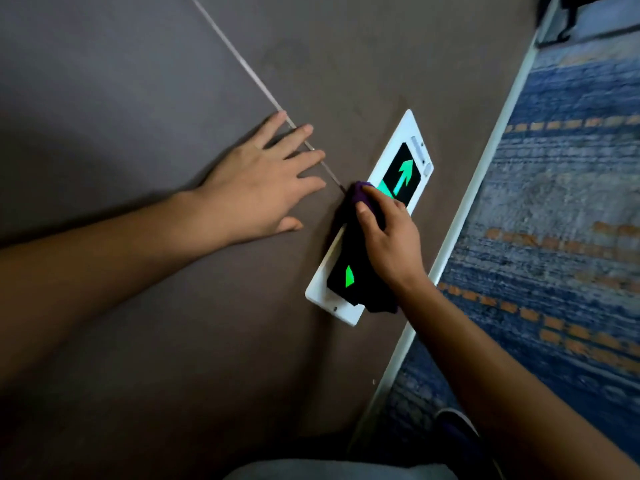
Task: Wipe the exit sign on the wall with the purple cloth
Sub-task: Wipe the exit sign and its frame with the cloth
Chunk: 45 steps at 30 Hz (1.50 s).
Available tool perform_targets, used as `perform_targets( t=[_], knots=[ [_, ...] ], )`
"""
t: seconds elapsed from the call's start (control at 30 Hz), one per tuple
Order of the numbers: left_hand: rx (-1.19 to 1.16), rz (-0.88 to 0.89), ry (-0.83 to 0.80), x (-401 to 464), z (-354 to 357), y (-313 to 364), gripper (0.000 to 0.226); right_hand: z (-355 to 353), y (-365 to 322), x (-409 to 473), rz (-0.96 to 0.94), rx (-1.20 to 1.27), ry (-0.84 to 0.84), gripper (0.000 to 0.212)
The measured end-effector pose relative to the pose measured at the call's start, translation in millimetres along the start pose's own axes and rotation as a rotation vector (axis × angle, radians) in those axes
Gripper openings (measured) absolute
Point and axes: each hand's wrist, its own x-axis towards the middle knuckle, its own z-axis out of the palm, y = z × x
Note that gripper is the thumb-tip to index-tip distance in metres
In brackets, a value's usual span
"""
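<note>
Head view. Grey-brown matte wall (145,98), crossed by a thin pale seam line (239,60) running diagonally from upper centre toward the middle of the frame. Low on that wall, just above a white skirting strip (485,174): white rectangular exit sign (412,133) with black panel and lit green arrow (404,174); a second small green patch visible near the sign's lower end. Left hand (263,188): flat against the wall, fingers spread, grip wide and holding nothing, fingertips lying across the seam, just beside the sign but apart from it. Right hand (388,237): pressed onto the middle of the sign, grip closed over a dark purple crumpled cloth (360,202). Cloth bunched under the palm, one fold showing above the thumb, the rest trailing down over the black panel past the sign's lower edge. Beyond the skirting: blue patterned carpet (561,209) with orange dashed lines. Bottom edge: grey fabric, blurred, beside a dark shoe with a pale rim.
</note>
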Motion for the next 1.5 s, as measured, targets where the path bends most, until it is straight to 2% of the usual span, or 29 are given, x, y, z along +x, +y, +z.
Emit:
perform_targets(
  t=[0.3, 0.53, 0.63, 0.73, 0.8, 0.87, 1.0, 1.2, 1.37, 1.5],
  knots=[
    [0.05, 0.0, 0.042, -4, 5, 10, 0.074, 28, 2, -38, -0.064, -0.117, 0.031, 0.04],
    [0.036, -0.057, 0.056, 1, 6, 16, 0.07, 24, 13, -74, -0.152, -0.156, -0.154, 0.056],
    [0.033, -0.052, 0.068, 1, 6, 15, 0.069, 8, 21, -62, -0.14, -0.14, -0.061, 0.055],
    [0.021, -0.038, 0.078, 4, 8, 15, 0.07, -4, 28, -34, -0.01, -0.076, 0.041, 0.058],
    [0.041, -0.047, 0.08, 5, 10, 17, 0.072, -2, 27, -24, 0.043, -0.011, 0.037, 0.067],
    [0.024, -0.056, 0.088, 5, 11, 18, 0.072, 7, 21, -26, 0.019, 0.006, 0.013, 0.07],
    [-0.005, -0.058, 0.102, 6, 10, 19, 0.069, 26, 16, -49, -0.121, -0.169, 0.009, 0.052],
    [0.016, -0.049, 0.088, 8, 10, 19, 0.072, 34, 26, -94, -0.171, -0.251, -0.046, 0.049],
    [0.035, -0.061, 0.12, 6, 15, 20, 0.071, 21, 34, -98, -0.207, -0.161, -0.112, 0.055],
    [0.006, -0.046, 0.105, 12, 13, 21, 0.069, 2, 33, -63, -0.096, -0.051, 0.009, 0.063]
  ],
)
